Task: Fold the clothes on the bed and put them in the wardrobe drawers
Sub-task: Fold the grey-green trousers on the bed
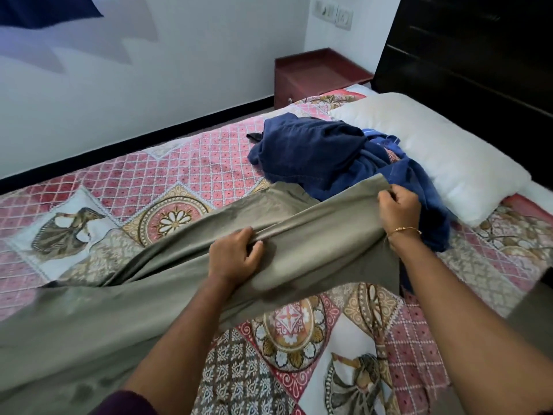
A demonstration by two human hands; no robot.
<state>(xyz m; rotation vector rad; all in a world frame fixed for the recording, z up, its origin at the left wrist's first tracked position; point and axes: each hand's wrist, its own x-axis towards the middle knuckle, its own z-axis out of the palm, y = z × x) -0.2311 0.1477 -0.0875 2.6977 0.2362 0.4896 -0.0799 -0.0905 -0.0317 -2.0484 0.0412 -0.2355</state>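
Clothes lie in two lots on the bed (185, 169): an olive-grey garment (167, 283) stretched from the lower left of the frame up to the centre right, and a crumpled heap of dark blue clothes (311, 154) in the upper middle, resting partly against the white pillow (434, 148). Your left hand (236, 259), at the centre of the frame, has its fingers curled round a fold of the olive-grey garment and grips it. Your right hand (398, 209), further right and a little higher, pinches the same garment at its upper edge, just beside the blue heap; a thin bracelet (404, 230) sits on that wrist. Between your two hands the cloth is pulled into a raised ridge, lifted off the patterned bedspread (299, 324), while the rest of it lies flat toward the lower left. A dark red bedside cabinet (314, 76) stands at the wall in the upper middle, and a dark headboard (478, 55) fills the upper right corner. Wall switches (335, 13) show at the top, right of centre.
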